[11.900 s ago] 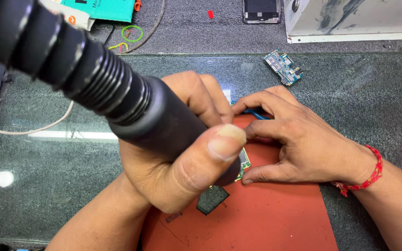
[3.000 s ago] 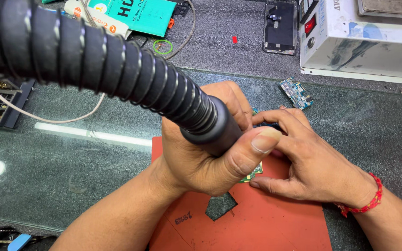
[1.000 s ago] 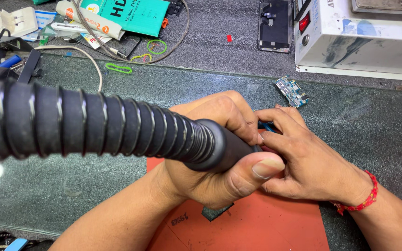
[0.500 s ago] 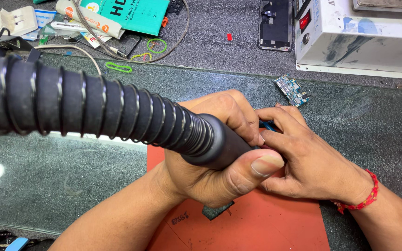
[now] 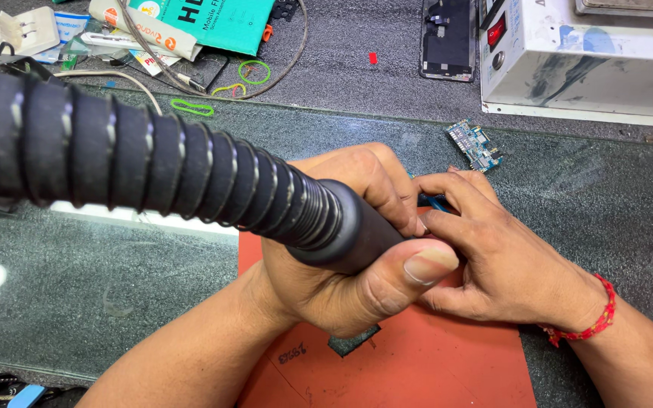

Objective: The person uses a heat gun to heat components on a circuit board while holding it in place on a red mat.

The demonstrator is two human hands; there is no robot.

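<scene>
My left hand (image 5: 349, 287) is wrapped around the black handle (image 5: 341, 238) of a hot-air tool. Its thick ribbed black hose (image 5: 153, 162) runs off to the upper left and fills much of the view. My right hand (image 5: 500, 257) sits right against the left, fingers pinched on a thin blue tool (image 5: 436, 202) of which only a sliver shows. Both hands rest over a red mat (image 5: 432, 363). Whatever lies under the tool's tip is hidden by my fingers. A red thread band circles my right wrist.
A small blue-green circuit board (image 5: 475, 143) lies on the glass tabletop (image 5: 77, 279) just beyond my right hand. A white metal box with a red switch (image 5: 591, 60), a dark phone part (image 5: 447, 38), a teal package (image 5: 213, 23), cables and green rubber bands (image 5: 255, 72) line the back.
The hose has swung and now lies more level across the left of the view. The small green board seen under my left thumb earlier is now covered. Both hands stay pressed together.
</scene>
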